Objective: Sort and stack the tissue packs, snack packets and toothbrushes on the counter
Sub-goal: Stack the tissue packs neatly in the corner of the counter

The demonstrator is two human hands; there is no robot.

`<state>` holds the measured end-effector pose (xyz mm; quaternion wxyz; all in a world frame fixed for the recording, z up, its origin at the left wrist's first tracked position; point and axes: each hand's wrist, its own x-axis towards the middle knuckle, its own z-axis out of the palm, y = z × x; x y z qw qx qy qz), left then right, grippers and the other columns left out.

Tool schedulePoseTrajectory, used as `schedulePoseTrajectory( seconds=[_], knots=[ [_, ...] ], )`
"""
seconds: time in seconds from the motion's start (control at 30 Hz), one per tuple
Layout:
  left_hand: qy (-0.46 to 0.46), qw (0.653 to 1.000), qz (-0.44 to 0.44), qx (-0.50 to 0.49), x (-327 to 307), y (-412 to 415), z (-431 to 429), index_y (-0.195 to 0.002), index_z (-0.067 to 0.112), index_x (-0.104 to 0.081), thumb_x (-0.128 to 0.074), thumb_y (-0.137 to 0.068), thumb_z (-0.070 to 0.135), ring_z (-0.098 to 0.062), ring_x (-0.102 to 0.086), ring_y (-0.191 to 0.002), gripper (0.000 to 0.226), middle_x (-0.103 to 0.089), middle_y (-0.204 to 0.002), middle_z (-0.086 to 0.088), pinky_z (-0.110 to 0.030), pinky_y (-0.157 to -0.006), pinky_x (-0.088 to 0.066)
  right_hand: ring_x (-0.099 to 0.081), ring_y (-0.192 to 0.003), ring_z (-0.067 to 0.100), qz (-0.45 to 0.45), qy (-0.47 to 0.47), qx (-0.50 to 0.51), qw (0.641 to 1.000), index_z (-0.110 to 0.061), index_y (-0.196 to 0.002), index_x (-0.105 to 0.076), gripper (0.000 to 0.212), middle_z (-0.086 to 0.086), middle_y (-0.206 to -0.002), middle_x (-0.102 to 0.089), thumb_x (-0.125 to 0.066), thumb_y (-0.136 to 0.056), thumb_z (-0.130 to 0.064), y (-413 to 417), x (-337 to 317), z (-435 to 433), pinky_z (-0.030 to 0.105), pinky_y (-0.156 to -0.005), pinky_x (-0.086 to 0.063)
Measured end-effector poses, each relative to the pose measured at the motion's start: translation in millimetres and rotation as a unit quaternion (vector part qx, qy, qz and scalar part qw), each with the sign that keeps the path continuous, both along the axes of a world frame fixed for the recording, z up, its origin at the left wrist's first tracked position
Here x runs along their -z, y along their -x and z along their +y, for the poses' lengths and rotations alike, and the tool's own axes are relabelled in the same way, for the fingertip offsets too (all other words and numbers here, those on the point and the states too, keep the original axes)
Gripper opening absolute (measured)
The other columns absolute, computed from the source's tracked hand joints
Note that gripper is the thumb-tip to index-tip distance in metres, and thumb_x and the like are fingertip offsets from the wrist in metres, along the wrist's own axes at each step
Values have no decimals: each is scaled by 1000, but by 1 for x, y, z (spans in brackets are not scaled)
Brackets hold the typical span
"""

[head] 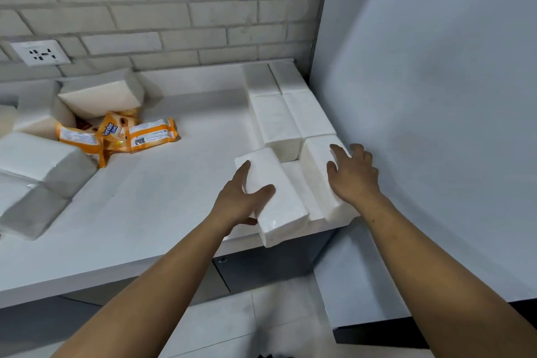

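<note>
Tissue work fills the head view, the only one given. The left hand grips the near tissue pack, a white, soft, film-wrapped rectangular block, with the thumb laid over its top and the lower fingers tucked at its side. The right hand lies flat and spread, pressing on the right tissue pack, a taller block of the same kind set against the smooth grey panel. Both packs sit at the front right corner of the white matte desk, at the near end of a row of tissue packs that runs back along the panel to the pale brick wall. The near tissue pack juts past the desk's front edge, so letting go there, or a sideways nudge, would likely tip it to the floor. The film looks slick and the filling yields, so uneven pressure could slide a block askew or leave the row leaning. Well apart to the left lie glossy orange snack packets in a crumpled heap, with loose tissue packs tumbled around them, still unsorted. No toothbrush shows.
</note>
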<state>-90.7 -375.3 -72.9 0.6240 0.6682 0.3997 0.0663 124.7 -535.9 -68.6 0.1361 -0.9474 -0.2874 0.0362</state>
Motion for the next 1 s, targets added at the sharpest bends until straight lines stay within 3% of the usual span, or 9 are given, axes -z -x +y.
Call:
schedulePoseTrajectory(
  seconds=[0.2,0.63,0.9,1.0],
  knots=[
    [-10,1000,9,16,1,-26,-15,-153,58,-29,-86,-75,49,-21,-66,-113,96,-50,-139,14,-42,-67,-66,-44,-128,37,109,-3,-30,994,-42,-158,-19,55,10,-159,-20,-28,-105,-49,-19,15,-15,49,-104,-45],
    [-36,998,28,44,2,-68,-24,-152,59,-27,-83,-75,51,-23,-67,-112,95,-49,-143,12,-45,-68,-66,-46,-122,35,98,11,-46,994,-43,-159,-14,55,7,-157,-22,-24,-106,-52,-24,21,-17,48,-99,-46],
    [-74,995,39,54,5,-82,-18,-154,56,-26,-78,-75,53,-25,-62,-122,95,-50,-149,11,-49,-95,-59,-46,-122,35,92,20,-42,995,-44,-159,-11,56,8,-156,-22,-21,-105,-54,-24,25,-14,50,-98,-48],
    [-83,994,44,54,6,-84,-17,-155,53,-25,-78,-81,50,-27,-60,-124,92,-49,-150,8,-50,-98,-57,-46,-122,35,91,21,-42,995,-43,-158,-10,56,8,-155,-22,-21,-105,-54,-24,25,-13,51,-98,-48]
  ],
)
